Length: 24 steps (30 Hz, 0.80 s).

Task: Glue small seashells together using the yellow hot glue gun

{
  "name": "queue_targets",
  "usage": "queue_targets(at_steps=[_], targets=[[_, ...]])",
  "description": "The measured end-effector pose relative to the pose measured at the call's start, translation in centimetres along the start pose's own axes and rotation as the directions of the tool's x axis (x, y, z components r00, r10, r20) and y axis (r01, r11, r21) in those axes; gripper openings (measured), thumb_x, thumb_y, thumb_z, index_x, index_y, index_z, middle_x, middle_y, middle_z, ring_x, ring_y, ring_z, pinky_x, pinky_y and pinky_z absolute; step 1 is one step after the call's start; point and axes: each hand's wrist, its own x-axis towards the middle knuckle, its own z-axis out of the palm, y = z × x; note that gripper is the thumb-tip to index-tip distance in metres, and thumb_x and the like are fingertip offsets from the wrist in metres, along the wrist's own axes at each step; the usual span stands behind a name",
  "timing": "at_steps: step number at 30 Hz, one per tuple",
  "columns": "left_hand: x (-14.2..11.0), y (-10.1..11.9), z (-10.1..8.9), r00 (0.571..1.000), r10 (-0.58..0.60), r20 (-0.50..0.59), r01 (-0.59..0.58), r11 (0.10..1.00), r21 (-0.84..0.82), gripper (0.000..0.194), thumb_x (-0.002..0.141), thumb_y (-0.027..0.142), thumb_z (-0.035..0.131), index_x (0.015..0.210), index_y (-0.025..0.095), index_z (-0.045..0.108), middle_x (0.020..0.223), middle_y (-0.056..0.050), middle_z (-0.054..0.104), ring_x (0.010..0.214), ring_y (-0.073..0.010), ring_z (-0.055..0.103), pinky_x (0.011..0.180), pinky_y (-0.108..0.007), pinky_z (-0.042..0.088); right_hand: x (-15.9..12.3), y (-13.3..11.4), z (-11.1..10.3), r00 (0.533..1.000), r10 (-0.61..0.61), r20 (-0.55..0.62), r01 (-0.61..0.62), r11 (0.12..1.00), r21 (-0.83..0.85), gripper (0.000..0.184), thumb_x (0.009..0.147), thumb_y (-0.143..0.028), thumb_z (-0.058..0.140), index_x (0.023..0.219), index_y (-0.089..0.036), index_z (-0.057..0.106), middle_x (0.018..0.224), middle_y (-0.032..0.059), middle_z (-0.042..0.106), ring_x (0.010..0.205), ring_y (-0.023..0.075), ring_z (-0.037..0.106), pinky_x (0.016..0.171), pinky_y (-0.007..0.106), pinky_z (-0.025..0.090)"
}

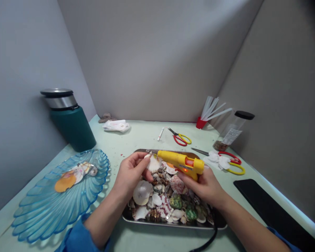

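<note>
My left hand (130,175) pinches a small white scallop shell (154,163) above a metal tray (173,224) filled with several mixed seashells (170,203). My right hand (204,185) grips a yellow glue gun (181,162) whose nozzle points left and touches the held shell. An orange light glows on the gun. Its black cord (207,241) runs off the front of the tray.
A blue shell-shaped glass plate (36,206) with a few glued shells lies at left. Behind it stands a dark green flask (70,122). Two scissors (181,138) (232,162), a red cup of glue sticks (202,122), a jar (232,131) and a black slab (259,203) sit at right.
</note>
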Motion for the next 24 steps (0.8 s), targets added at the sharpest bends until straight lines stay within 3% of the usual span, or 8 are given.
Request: queue_targets(at_steps=[6,15,24], targets=[[-0.01,0.09,0.03,1.000,-0.010,0.011,0.010,1.000,0.002,0.023,0.077,0.034,0.059,0.087,0.014,0.055,0.042,0.004,0.055,0.036,-0.0071,0.051,0.040,-0.013,0.033,-0.30,0.55,0.02,0.998,-0.051,0.034,0.055,0.991,-0.120,0.011,0.081,-0.024,0.056,0.088,-0.017,0.060,0.082,0.0052,0.065,0.072,0.0175,0.060,0.069,0.028,0.050],[-0.09,0.29,0.13,1.000,0.002,-0.008,-0.002,1.000,0.008,0.023,0.075,0.033,0.061,0.087,0.014,0.057,0.044,0.003,0.056,0.037,-0.0071,0.052,0.040,-0.013,0.034,-0.33,0.47,0.01,0.994,-0.107,0.028,0.111,0.977,-0.182,0.005,0.081,-0.022,0.056,0.080,-0.018,0.056,0.065,0.0013,0.056,0.058,0.0138,0.052,0.057,0.025,0.045],[-0.16,0.53,0.21,1.000,-0.005,-0.010,0.005,1.000,0.004,0.022,0.074,0.033,0.061,0.085,0.014,0.058,0.047,0.004,0.057,0.038,-0.0071,0.053,0.041,-0.014,0.036,-0.18,-0.02,-0.03,0.976,-0.216,0.034,0.218,0.951,-0.217,0.003,0.081,-0.019,0.054,0.084,-0.018,0.055,0.076,0.0039,0.061,0.063,0.0137,0.055,0.059,0.025,0.041]])
